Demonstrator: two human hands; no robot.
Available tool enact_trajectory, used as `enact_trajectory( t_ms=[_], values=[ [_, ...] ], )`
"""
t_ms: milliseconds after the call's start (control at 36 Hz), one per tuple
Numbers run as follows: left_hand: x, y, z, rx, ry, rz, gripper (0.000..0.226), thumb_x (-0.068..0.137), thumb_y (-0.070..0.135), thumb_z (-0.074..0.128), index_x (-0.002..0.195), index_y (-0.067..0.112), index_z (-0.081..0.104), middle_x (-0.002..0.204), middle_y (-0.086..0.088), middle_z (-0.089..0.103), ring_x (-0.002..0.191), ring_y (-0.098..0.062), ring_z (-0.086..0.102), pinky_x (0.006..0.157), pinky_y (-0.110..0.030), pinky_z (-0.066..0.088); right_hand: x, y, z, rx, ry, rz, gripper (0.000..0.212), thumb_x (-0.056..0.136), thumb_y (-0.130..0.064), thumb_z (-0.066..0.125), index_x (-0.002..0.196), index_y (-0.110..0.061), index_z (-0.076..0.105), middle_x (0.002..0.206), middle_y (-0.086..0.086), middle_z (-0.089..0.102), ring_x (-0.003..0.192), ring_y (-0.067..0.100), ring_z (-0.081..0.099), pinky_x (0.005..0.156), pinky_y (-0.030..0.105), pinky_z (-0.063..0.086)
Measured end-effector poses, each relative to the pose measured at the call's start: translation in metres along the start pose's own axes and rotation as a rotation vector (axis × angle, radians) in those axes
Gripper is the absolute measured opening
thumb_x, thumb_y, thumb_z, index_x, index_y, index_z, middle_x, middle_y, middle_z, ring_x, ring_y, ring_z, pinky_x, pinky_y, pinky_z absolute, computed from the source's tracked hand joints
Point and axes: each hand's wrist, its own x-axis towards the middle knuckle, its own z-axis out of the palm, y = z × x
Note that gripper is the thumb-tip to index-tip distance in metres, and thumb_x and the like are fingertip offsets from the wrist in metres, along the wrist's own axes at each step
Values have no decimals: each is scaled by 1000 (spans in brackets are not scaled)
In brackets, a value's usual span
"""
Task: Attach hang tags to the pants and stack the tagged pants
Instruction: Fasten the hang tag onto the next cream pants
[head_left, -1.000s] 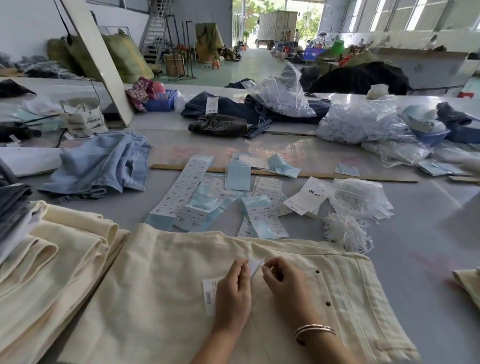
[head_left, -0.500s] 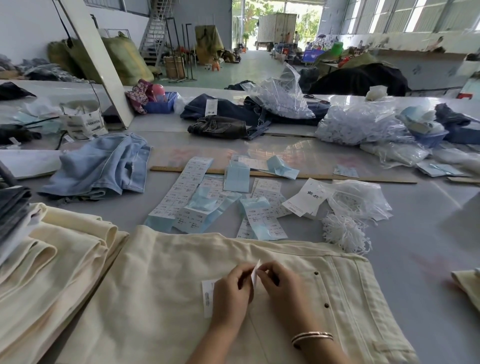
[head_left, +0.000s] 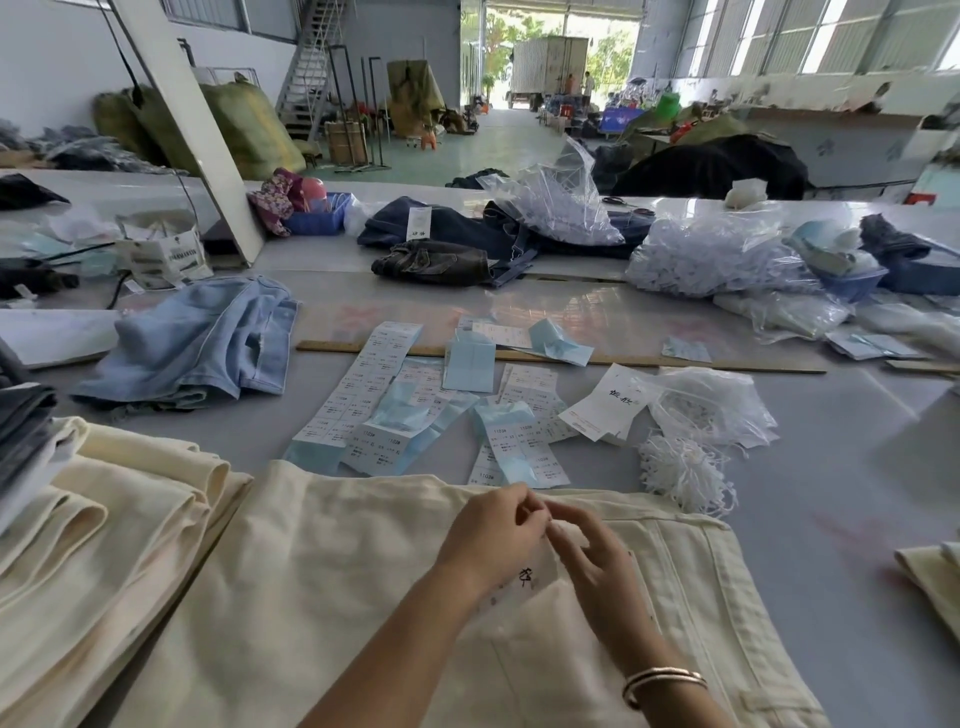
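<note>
Head view
Left hand (head_left: 491, 540): fingers curled, tips pinched together at the top edge of a white tag, meeting the right fingertips.
Right hand (head_left: 597, 566): thumb and forefinger pinched at the same spot; the other fingers loosely bent over the tag. Whether they hold the tag itself or its string, I cannot tell.
Tag (head_left: 527, 577): white card with black writing, hanging below the pinched fingertips, between the two palms, over the cloth.
Cream pants (head_left: 322, 582): spread flat directly under both hands, waistband out to the right of the right fingers.
Stack of cream pants (head_left: 104, 514): folded, well left of the left hand.
White strings (head_left: 685, 475): loose bundle just beyond the right fingertips, touching the waistband edge.
Label sheets (head_left: 410, 410): white and pale blue strips on the grey table (head_left: 857, 467), beyond both hands.
Bracelets (head_left: 662, 683): on the right wrist.
</note>
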Motion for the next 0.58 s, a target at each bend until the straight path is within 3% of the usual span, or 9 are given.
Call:
enact_trajectory(
  t_ms=[111,222,333,389,500,583],
  values=[
    [5,12,5,-152,-2,15,14,94,28,56,93,18,66,89,4,69,86,-10,63,77,-22,50,4,-6,-7,275,72,196,13,85,-18,66,96,-20,73,93,-1,74,76,1,64,61,14,47],
    [7,14,17,-285,36,-5,15,94,22,58,92,10,67,85,0,70,84,-15,65,79,-26,53,5,-6,-20,335,64,318,8,83,-15,68,85,-16,76,85,7,74,74,8,65,66,21,47],
    [9,16,29,-262,19,37,12,93,23,61,91,13,66,83,4,67,79,-10,61,71,-17,48,4,-8,-36,293,73,347,11,85,-13,66,81,-13,76,75,8,73,54,0,57,50,12,41],
    [11,18,34,-260,7,51,12,93,24,62,91,14,67,84,3,67,77,-9,60,71,-18,48,4,-8,-43,289,76,383,9,85,-13,67,84,-12,76,70,6,71,47,2,53,42,16,38],
    [13,18,42,-313,-40,55,14,92,28,62,100,19,68,84,10,64,73,-1,56,71,-15,48,10,-8,-61,169,108,374,7,82,-16,70,84,-11,75,62,1,65,56,16,49,50,25,37],
    [12,3,51,-213,-61,47,21,93,29,58,111,22,66,100,10,62,91,-4,57,84,-14,46,23,-3,-94,43,211,372,6,85,-8,68,84,-7,73,54,-2,62,52,13,48,50,20,40]
  ],
)
